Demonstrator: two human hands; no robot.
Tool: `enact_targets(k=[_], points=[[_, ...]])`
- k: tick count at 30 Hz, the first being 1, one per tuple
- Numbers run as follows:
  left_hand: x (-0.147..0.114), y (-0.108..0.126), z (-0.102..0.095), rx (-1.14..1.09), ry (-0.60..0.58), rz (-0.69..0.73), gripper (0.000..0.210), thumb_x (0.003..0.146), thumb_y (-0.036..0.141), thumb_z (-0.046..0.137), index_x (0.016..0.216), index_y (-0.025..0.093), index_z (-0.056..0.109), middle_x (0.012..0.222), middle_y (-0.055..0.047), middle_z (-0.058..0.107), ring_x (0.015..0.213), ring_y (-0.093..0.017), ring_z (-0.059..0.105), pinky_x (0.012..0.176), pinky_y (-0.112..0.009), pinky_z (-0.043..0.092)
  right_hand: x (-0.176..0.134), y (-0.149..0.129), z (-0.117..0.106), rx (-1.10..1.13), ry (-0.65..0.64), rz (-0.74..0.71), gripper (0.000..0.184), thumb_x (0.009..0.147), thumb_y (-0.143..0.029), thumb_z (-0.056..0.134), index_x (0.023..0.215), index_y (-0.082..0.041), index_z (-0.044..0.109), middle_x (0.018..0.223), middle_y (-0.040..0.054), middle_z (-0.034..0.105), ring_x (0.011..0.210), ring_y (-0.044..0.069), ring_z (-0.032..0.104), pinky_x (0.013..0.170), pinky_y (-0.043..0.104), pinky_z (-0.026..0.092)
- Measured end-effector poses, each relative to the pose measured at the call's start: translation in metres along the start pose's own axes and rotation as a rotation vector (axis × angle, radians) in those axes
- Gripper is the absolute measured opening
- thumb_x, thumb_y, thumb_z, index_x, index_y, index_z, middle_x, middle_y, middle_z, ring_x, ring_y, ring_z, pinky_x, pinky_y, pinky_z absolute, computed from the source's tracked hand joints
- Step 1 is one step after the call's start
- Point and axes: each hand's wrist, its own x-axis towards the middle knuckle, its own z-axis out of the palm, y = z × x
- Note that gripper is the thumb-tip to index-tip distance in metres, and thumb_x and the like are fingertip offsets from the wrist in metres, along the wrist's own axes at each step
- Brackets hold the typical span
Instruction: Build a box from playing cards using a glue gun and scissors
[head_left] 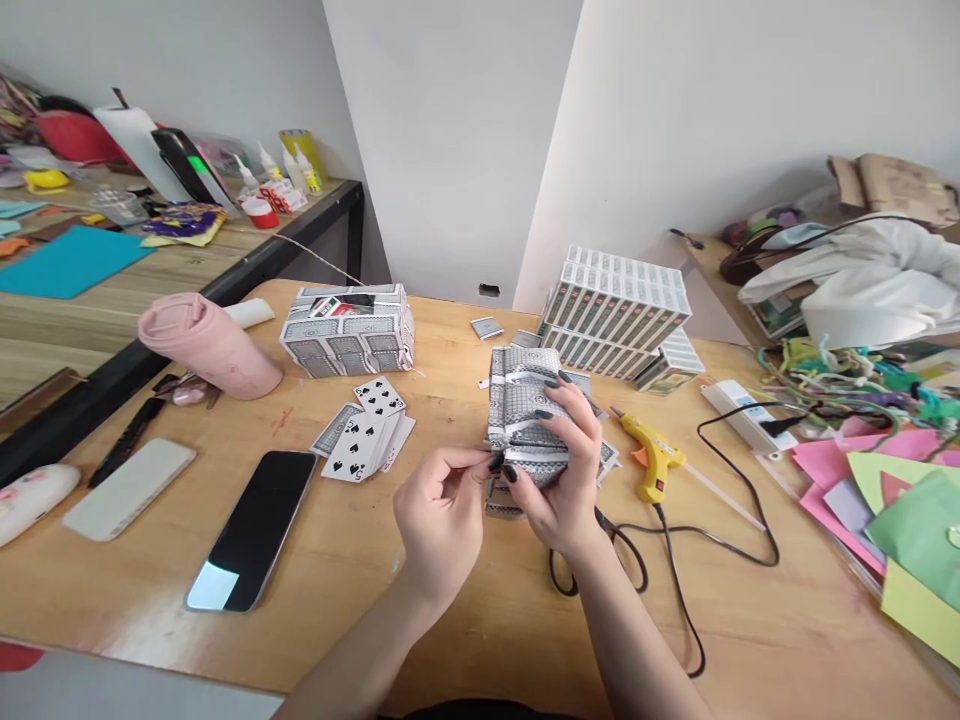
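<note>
A box made of playing cards, with grey patterned backs outward, stands in front of me. My right hand wraps round it, fingers across its upper face and thumb at its near left edge. At that same edge my left hand is pinched, thumb and forefinger together; anything between the tips is too small to make out. A loose pile of playing cards lies left of my hands. On the right, a yellow glue gun rests on the table with a clear glue stick behind it.
A finished-looking card box sits at the back left, stacked card packs at the back right. A phone, pink pouch and white case occupy the left. A black cord runs to the power strip.
</note>
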Motion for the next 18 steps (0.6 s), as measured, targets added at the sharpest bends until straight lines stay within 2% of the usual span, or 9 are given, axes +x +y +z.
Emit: enact_targets(k=[2,4,9,12,16,18], points=[[0.002,0.0,-0.002,-0.026,-0.039,-0.019,0.005,0.081,0.021,0.057,0.081,0.016,0.058,0.074,-0.002,0.066,0.066,-0.013,0.064,0.062,-0.024,0.053,0.001,0.001,-0.002,0.018,0.009,0.016,0.045,0.076,-0.032,0.055,0.118,-0.028,0.038,0.127,0.0087,0.041,0.125,0.032,0.036,0.1,0.062,0.028],[0.005,0.0,-0.004,-0.037,-0.125,0.0,0.005,0.083,0.021,0.055,0.086,0.017,0.054,0.076,-0.002,0.064,0.068,-0.013,0.063,0.063,-0.023,0.052,0.002,0.003,-0.004,0.031,0.008,0.037,0.045,0.077,-0.032,0.054,0.118,-0.028,0.037,0.128,0.0089,0.041,0.125,0.031,0.036,0.101,0.061,0.028],[0.021,0.0,-0.007,0.128,-0.441,0.202,0.003,0.087,0.018,0.045,0.088,0.018,0.048,0.08,-0.002,0.056,0.074,-0.013,0.055,0.067,-0.024,0.045,0.009,0.005,-0.007,0.043,0.005,0.06,0.044,0.078,-0.033,0.054,0.118,-0.027,0.037,0.128,0.009,0.041,0.125,0.03,0.036,0.101,0.058,0.03],[0.032,-0.005,-0.001,0.202,-0.477,0.284,0.006,0.087,0.02,0.044,0.082,0.019,0.042,0.073,0.0,0.05,0.065,-0.012,0.049,0.06,-0.024,0.04,0.016,0.008,-0.007,0.062,-0.007,0.084,0.042,0.079,-0.032,0.053,0.118,-0.026,0.038,0.127,0.0096,0.042,0.124,0.029,0.038,0.101,0.055,0.032],[0.048,-0.012,0.012,0.142,-0.546,0.322,0.008,0.09,0.021,0.039,0.082,0.02,0.04,0.074,0.0,0.05,0.064,-0.012,0.049,0.057,-0.023,0.038,0.028,0.015,-0.008,0.097,-0.017,0.122,0.039,0.081,-0.032,0.051,0.117,-0.025,0.039,0.128,0.0101,0.043,0.121,0.027,0.04,0.1,0.054,0.033],[0.053,-0.013,0.019,0.174,-0.529,0.391,0.01,0.09,0.018,0.038,0.08,0.02,0.041,0.073,0.0,0.051,0.065,-0.012,0.049,0.058,-0.023,0.038,0.034,0.018,-0.007,0.121,-0.02,0.134,0.036,0.082,-0.031,0.05,0.116,-0.024,0.04,0.127,0.0101,0.044,0.121,0.026,0.041,0.1,0.053,0.033]])
